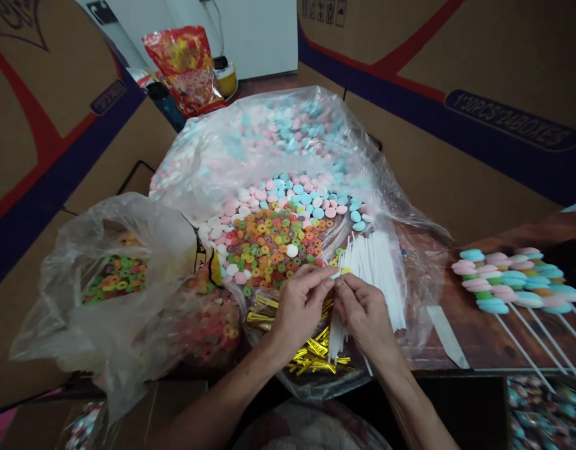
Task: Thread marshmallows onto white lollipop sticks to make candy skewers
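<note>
My left hand and my right hand meet at their fingertips over the heap in the middle. Between the right fingers is a thin white stick, its lower end showing below the palm. The left thumb and forefinger are pinched at the stick's top; what they grip is mostly covered. A yellow gummy ring shows just behind the fingertips. Close by lie a bundle of white sticks, gold twist ties and a pile of colourful gummy rings.
A large clear bag spills pink, blue and white candies. Another bag of gummy rings stands left. Finished candy skewers lie at right beside a white strip. Cardboard boxes wall both sides; a red packet stands behind.
</note>
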A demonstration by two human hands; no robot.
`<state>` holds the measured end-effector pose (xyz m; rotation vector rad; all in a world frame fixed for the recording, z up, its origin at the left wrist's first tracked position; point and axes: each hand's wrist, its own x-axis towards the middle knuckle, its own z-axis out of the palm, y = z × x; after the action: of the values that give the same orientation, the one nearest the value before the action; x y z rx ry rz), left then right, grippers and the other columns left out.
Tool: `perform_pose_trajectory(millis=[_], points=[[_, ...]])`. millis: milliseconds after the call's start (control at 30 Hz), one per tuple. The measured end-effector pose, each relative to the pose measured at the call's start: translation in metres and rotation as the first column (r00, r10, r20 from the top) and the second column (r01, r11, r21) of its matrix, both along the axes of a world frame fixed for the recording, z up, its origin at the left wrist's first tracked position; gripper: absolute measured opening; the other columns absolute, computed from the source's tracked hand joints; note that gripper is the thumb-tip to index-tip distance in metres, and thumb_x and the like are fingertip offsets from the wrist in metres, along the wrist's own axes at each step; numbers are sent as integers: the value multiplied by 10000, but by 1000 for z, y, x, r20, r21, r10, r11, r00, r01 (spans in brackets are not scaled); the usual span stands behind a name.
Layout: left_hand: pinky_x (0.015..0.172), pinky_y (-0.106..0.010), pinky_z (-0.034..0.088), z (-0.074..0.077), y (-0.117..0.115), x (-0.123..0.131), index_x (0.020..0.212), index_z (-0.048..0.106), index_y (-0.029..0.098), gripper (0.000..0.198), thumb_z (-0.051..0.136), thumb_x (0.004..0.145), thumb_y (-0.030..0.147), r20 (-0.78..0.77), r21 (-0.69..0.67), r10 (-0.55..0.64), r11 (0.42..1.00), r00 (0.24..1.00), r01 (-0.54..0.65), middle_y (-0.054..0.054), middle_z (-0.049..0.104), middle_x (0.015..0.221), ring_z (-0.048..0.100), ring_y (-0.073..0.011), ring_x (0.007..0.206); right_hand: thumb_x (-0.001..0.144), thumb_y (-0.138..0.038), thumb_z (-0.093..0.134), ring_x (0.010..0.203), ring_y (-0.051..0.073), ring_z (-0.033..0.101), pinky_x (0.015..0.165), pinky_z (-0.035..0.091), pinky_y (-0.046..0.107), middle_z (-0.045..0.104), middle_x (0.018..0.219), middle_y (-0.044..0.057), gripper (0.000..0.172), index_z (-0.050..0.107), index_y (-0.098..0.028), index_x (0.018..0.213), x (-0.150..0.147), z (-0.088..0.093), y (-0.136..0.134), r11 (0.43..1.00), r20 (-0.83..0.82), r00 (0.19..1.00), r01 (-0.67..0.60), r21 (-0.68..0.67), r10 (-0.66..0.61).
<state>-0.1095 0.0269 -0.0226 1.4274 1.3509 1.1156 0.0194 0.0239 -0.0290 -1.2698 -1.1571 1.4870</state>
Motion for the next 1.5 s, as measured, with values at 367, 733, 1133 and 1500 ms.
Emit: perform_pose_trajectory(millis=[367,733,1133,1500], points=[[849,-404,453,18,83,-23,931,729,188,348,412,880,56,-881,151,58,975,470,162,-122,599,994,490,-288,1019,882,-514,557,442,88,286,392,182,207,353,493,-70,348,589,-177,802,32,0,5,984,244,953,171,56,-180],[825,-342,461,17,73,-26,1001,640,175,243,514,832,53,-695,232,85,966,714,111,-63,638,922,554,-228,914,916,-511,520,455,89,307,411,210,205,379,503,-65,353,595,-181,817,39,-9,-4,984,288,943,143,108,-169],[618,-275,383,-2,56,2,787,652,172,239,445,863,79,-768,-20,-251,929,589,369,-38,524,789,493,-159,702,915,-501,521,467,88,301,413,211,208,364,527,-65,345,576,-180,803,38,-9,-4,990,252,961,92,111,-117],[733,-305,504,-2,47,-1,967,596,187,140,548,841,151,-305,65,-127,986,944,154,-39,631,864,615,-172,783,918,-472,521,446,96,321,399,244,211,373,528,-66,395,653,-142,1089,35,5,-11,995,217,971,83,59,-94]])
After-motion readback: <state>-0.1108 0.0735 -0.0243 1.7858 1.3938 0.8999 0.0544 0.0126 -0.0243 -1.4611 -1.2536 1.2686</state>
